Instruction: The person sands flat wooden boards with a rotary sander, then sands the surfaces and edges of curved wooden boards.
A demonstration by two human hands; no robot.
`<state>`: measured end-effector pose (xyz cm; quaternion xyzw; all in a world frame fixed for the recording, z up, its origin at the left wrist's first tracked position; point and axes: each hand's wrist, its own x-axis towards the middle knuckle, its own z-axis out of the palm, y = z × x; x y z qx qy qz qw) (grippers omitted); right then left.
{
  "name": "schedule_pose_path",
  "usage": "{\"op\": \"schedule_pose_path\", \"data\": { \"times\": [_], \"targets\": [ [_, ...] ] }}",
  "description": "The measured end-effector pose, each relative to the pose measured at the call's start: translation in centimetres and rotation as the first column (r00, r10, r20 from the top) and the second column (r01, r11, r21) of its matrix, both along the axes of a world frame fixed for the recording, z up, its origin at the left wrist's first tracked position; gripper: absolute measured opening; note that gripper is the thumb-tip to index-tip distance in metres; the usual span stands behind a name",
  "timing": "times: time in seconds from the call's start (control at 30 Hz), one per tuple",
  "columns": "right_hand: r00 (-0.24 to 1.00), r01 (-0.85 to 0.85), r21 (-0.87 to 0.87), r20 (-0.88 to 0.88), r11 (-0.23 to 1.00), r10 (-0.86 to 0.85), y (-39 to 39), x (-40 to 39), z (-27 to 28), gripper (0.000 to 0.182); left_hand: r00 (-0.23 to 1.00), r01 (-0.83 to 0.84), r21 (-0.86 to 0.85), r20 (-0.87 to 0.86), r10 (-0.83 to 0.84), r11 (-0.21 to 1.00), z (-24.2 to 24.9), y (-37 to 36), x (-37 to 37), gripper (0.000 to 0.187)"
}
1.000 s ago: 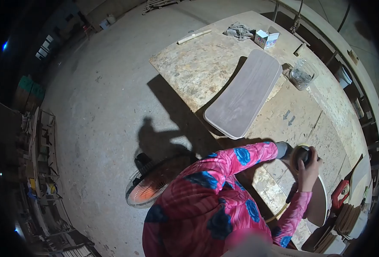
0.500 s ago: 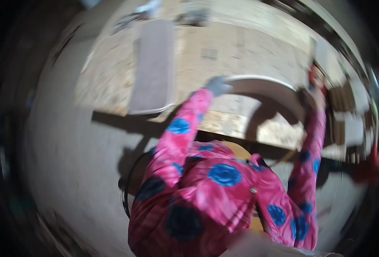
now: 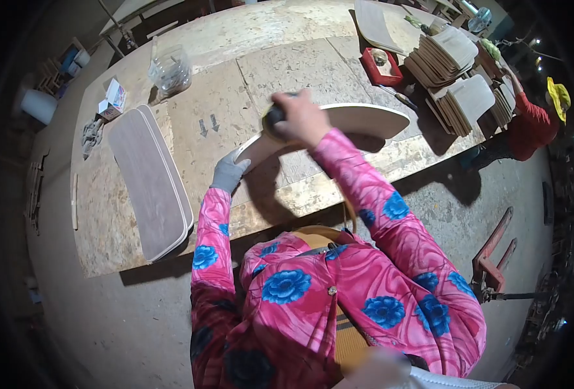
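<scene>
A curved plywood panel [image 3: 365,120] stands on its edge on the worktable, bowed, with its shadow beneath. My left hand [image 3: 230,172], in a grey glove, grips the panel's left end. My bare right hand [image 3: 302,118] is closed around a dark, rounded hand tool [image 3: 273,121] held at the panel's upper edge, left of its middle. Motion blurs this hand a little, and the tool's exact kind does not show. To the left of my gloved hand lie flat, round-cornered panels [image 3: 149,185], one on another.
Stacked curved panels [image 3: 444,57] stand at the right, beside a red tray [image 3: 382,67]. A clear plastic tub [image 3: 170,71], a small box [image 3: 112,100] and grey gloves [image 3: 92,136] sit at the left. Another person [image 3: 535,126] in red stands beyond the stacks.
My right hand and the dark tool have moved left along the panel, from its right end toward my left hand. My left hand stays at the left end. The view has turned and sharpened.
</scene>
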<state>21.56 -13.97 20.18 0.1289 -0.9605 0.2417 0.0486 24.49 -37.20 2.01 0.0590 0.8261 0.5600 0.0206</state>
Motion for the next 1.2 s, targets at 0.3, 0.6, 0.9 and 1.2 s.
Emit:
{"op": "schedule_pose_path", "data": {
  "times": [0.3, 0.6, 0.9, 1.2],
  "targets": [
    [0.814, 0.511, 0.266, 0.157, 0.818, -0.559, 21.7, -7.1, 0.2, 0.068, 0.984, -0.102, 0.031, 0.147, 0.096, 0.994, 1.8, 1.0, 0.7, 0.041],
    [0.991, -0.027, 0.181, 0.131, 0.983, 0.003, 3.3, -4.9, 1.0, 0.059, 0.996, -0.093, -0.071, -0.010, 0.093, 0.993, 2.3, 0.9, 1.1, 0.036],
    [0.988, -0.148, 0.074, 0.060, 0.986, 0.144, -3.5, -0.6, 0.5, 0.047, 0.999, -0.039, -0.252, -0.045, 0.028, 0.967, 3.4, 0.8, 0.6, 0.037],
    [0.891, 0.426, 0.172, 0.089, 0.888, -0.445, 18.7, -3.4, 0.7, 0.064, 0.990, -0.118, -0.279, -0.105, 0.092, 0.953, 3.1, 1.6, 2.7, 0.037]
  ]
}}
